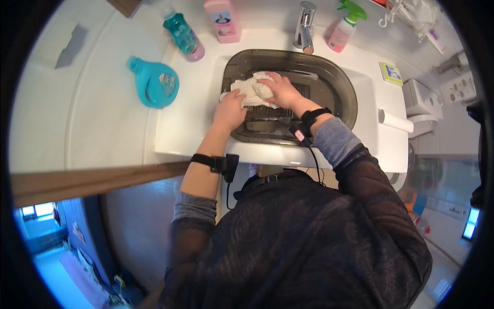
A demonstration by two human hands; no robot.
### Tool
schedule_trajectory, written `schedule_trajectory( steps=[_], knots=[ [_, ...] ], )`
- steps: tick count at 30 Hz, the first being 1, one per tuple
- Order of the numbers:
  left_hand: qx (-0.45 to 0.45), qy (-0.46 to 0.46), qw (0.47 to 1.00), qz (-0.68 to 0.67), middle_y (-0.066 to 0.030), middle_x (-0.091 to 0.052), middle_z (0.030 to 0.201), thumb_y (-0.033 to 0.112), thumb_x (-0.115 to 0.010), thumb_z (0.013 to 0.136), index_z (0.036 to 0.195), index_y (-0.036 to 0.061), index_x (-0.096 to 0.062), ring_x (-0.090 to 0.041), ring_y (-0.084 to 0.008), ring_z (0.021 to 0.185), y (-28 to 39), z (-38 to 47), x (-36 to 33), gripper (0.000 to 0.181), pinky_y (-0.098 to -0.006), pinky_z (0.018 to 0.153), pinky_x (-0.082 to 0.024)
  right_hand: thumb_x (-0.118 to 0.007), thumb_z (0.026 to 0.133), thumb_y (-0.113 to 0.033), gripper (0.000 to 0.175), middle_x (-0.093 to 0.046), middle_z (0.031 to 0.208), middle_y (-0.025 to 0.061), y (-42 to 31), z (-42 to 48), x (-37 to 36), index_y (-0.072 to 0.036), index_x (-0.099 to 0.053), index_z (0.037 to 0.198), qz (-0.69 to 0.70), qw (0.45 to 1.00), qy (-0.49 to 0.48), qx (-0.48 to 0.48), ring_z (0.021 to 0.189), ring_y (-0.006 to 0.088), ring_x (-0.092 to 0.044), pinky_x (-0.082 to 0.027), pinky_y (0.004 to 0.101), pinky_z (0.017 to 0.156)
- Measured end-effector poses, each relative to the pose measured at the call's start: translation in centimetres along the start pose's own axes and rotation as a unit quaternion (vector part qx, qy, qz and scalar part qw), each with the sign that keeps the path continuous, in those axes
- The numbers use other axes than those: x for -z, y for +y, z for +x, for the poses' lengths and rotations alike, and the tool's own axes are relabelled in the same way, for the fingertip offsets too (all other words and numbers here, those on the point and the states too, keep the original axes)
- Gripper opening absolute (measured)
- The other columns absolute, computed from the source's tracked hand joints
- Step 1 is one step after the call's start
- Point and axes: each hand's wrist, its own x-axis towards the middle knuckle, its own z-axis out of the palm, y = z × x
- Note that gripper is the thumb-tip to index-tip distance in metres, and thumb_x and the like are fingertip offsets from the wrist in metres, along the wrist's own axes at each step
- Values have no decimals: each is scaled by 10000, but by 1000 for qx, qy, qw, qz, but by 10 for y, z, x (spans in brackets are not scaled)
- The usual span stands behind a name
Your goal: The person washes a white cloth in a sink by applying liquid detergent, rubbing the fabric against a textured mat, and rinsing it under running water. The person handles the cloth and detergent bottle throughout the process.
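Observation:
A wet-looking, cream textured cloth (247, 90) lies bunched at the left side of a dark translucent plastic washbasin (349, 96). My left hand (230, 111) grips the cloth's left end near the basin's rim. Around a folded part of the cloth, my right hand (281, 92) has its fingers curled from above. Beneath the cloth, a ribbed washboard panel (301, 92) shows in the basin floor, with some water about it. The basin sits inside a white sink (364, 112).
Behind the basin stands a chrome faucet (306, 29). A green-topped spray bottle (344, 31), a pink bottle (224, 23), a teal-and-pink bottle (185, 38) and a turquoise detergent jug (158, 85) line the sink. At right are a small box (391, 73) and a white roll (395, 121).

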Motion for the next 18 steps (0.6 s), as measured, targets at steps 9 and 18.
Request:
schedule_trajectory(
  steps=[9,18],
  knots=[
    [-105,36,993,-46,-155,-496,1469,341,-883,674,1504,52,-335,-462,-328,1368,4,47,26,1036,-519,1100,-364,-597,886,-5,372,-669,1185,116,-40,-27,76,-47,-571,1255,812,550,162,-107,1114,278,-658,-560,442,936],
    [7,-78,857,-510,-121,-685,1168,65,-732,775,1290,13,-560,-669,-272,1069,-25,91,8,546,-367,958,-512,-641,925,-162,321,-677,1162,84,-64,-42,84,-59,-586,1224,816,477,289,-150,1050,226,-673,-574,395,880]
  ],
)
